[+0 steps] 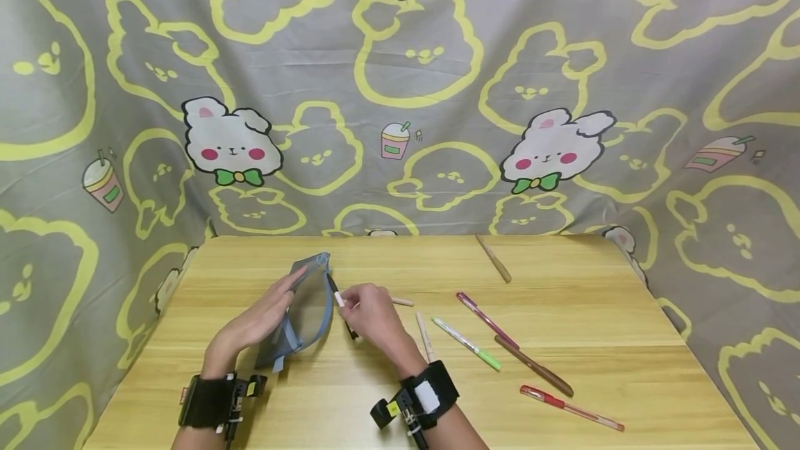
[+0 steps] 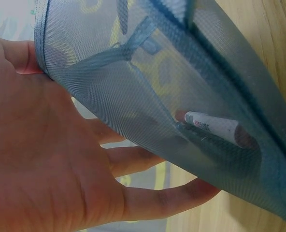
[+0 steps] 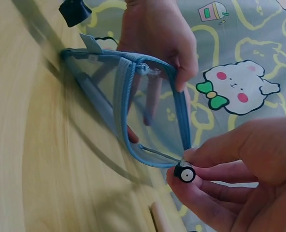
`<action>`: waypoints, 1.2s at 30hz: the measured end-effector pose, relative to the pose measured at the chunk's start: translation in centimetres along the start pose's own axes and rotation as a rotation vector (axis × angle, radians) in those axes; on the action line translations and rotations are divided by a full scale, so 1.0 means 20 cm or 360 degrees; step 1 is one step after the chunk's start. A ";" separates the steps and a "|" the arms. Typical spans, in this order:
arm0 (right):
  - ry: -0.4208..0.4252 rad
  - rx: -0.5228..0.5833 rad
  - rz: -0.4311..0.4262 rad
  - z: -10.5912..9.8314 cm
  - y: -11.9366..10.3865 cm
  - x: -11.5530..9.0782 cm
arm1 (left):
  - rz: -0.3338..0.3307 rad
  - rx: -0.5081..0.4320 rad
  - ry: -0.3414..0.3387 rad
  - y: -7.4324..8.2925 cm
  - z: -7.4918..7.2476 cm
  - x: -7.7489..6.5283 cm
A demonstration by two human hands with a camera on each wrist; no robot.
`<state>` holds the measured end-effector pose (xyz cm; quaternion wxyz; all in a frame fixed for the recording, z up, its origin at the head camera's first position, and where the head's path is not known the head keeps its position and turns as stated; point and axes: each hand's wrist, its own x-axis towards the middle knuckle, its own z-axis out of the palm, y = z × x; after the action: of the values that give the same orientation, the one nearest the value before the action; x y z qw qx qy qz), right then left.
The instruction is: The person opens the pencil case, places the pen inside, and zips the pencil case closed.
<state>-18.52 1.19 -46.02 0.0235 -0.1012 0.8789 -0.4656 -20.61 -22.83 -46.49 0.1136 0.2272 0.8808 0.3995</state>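
Note:
A blue-edged mesh zip pouch (image 1: 284, 346) stands tilted on the table with its mouth gaping toward the right. My left hand (image 1: 262, 318) holds it from the left side; in the left wrist view the fingers (image 2: 148, 198) spread behind the mesh and the thumb is at its edge. A white marker (image 2: 215, 128) shows through the mesh. My right hand (image 1: 375, 311) pinches a black-and-white marker (image 1: 338, 296) between thumb and fingers, its upper end right at the pouch's blue rim. In the right wrist view the marker's round end (image 3: 185, 174) faces the camera.
Right of the hands lie a green marker (image 1: 465, 343), a purple pen (image 1: 486, 319), a brown marker (image 1: 534, 365) and a red pen (image 1: 571, 408). Two pale markers lie near my right wrist, one (image 1: 424, 336) partly behind it. A tan marker (image 1: 494, 259) lies toward the back edge.

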 end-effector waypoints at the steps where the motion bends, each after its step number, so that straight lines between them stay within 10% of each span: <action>1: -0.0002 0.0019 0.0012 0.01 0.00 0.01 | 0.0001 -0.0002 -0.0002 0.00 0.00 0.00; 12: -0.0101 0.0345 0.0223 0.10 -0.04 0.07 | -0.0019 0.0000 -0.0039 0.01 0.00 -0.01; 18: -0.0118 0.0431 0.0127 0.12 -0.06 0.08 | -0.0011 -0.0005 -0.0041 0.01 0.00 0.00; 36: 0.0228 -0.0131 -0.0204 -0.06 -0.06 0.03 | -0.0030 -0.0026 -0.0058 0.01 -0.02 0.00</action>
<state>-19.09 1.42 -44.41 -0.0734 -0.1247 0.8884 -0.4357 -20.75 -22.94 -46.14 0.1352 0.2252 0.8774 0.4014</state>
